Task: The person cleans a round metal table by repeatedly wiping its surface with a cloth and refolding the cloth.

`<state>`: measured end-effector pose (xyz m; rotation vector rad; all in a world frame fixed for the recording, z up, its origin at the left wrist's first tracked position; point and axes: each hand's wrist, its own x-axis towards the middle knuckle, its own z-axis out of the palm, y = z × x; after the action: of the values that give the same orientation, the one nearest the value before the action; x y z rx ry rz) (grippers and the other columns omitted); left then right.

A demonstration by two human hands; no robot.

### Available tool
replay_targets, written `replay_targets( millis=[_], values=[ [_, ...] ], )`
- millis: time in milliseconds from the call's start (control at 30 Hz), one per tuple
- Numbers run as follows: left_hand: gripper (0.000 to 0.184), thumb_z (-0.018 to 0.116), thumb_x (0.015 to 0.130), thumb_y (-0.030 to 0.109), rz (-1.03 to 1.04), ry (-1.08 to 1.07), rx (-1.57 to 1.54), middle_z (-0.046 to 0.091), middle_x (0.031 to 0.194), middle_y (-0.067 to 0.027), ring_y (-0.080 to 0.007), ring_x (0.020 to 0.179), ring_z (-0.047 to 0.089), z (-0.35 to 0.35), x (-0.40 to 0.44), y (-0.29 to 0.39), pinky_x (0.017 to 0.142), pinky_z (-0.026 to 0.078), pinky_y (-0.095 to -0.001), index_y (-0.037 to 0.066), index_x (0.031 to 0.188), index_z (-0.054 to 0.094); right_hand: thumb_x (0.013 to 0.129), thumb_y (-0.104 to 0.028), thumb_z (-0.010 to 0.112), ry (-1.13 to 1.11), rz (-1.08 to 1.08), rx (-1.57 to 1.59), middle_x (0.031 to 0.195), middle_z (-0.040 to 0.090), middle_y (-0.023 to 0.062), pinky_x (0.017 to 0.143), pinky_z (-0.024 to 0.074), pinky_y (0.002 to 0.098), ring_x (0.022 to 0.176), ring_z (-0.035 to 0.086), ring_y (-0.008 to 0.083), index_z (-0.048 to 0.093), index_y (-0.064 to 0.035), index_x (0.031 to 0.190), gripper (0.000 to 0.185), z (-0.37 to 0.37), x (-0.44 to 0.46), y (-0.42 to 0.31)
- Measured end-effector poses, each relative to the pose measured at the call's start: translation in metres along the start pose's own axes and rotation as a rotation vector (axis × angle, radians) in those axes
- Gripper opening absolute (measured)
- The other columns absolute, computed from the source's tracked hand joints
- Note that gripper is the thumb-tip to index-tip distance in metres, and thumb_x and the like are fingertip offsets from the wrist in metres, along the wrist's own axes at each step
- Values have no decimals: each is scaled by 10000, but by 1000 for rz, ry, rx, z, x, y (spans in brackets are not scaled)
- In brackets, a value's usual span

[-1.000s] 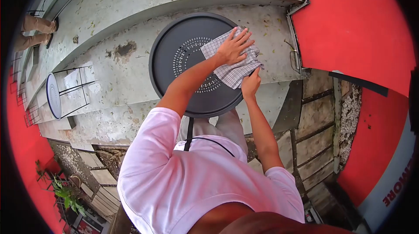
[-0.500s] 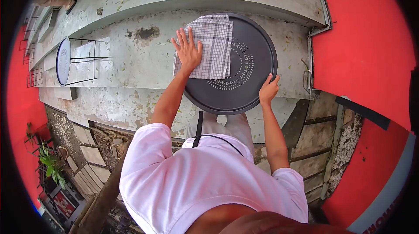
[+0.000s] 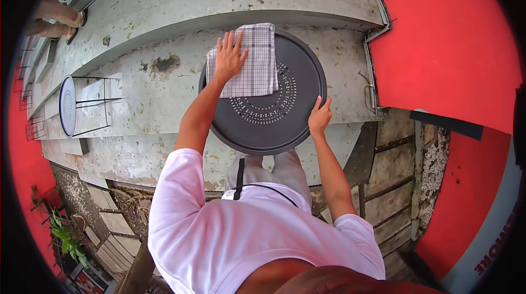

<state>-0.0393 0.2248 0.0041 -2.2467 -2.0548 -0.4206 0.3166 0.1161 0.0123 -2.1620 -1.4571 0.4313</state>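
Observation:
A dark round metal table top (image 3: pixel 263 132), with rings of small perforations in its middle, stands in front of my body. Over its far left part lies a checked grey and white cloth (image 3: pixel 257 64), reaching the far rim. My left hand (image 3: pixel 229 61) rests flat on this cloth, fingers spread. At the near right side, my right hand (image 3: pixel 319 116) has its fingers curled around the table's rim. The table's legs are hidden beneath the top.
A second round table (image 3: pixel 68 106) with thin black legs is at the left. Wide concrete steps (image 3: pixel 164 96) run across, stained and strewn with leaves. Another person's legs (image 3: pixel 60 20) are at the upper left. A red wall (image 3: pixel 438 47) borders the right.
The view has shifted, so the surroundings sit further left. My left hand and the cloth have slid toward the table's far edge. My right hand keeps its hold on the rim.

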Motion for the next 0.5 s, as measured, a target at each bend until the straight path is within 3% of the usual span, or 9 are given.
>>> replay_targets(
  millis=[33, 233, 333, 433, 500],
  values=[
    [713, 450, 1046, 441, -158, 14, -10, 327, 1602, -221, -398, 1507, 275, 1, -11, -3, 1227, 187, -584, 86, 1623, 230, 1065, -323, 518, -21, 17, 27, 775, 675, 273, 673, 483, 567, 758, 655, 499, 506, -51, 1200, 303, -2, 0, -2],
    [765, 497, 1023, 418, -575, -19, 105, 434, 1456, -314, -442, 1316, 447, -30, -101, 12, 1095, 314, -577, -36, 1583, 240, 1064, -306, 532, -33, 41, 66, 758, 673, 259, 654, 483, 547, 729, 651, 484, 518, -41, 1194, 296, -6, 2, -1],
    [772, 513, 1010, 471, -601, 23, 175, 480, 1384, -286, -416, 1255, 475, -15, -94, 6, 1046, 335, -561, -44, 1544, 301, 1060, -303, 536, -34, 44, 73, 770, 683, 249, 644, 492, 544, 717, 659, 472, 522, -47, 1190, 287, -5, 3, -3],
    [775, 530, 987, 540, -550, -55, 89, 497, 1335, -259, -404, 1244, 478, -15, -44, 3, 1048, 330, -576, -39, 1479, 378, 1056, -299, 536, -38, 54, 42, 782, 694, 244, 636, 504, 546, 717, 670, 463, 523, -56, 1188, 277, 0, 2, -1],
    [780, 532, 973, 591, -459, 9, 86, 513, 1282, -231, -390, 1214, 489, 9, -8, 3, 1039, 327, -597, -30, 1433, 418, 1054, -307, 541, 2, 10, 53, 770, 691, 245, 628, 503, 552, 710, 666, 469, 526, -54, 1187, 286, 1, 4, 5]
  ],
)
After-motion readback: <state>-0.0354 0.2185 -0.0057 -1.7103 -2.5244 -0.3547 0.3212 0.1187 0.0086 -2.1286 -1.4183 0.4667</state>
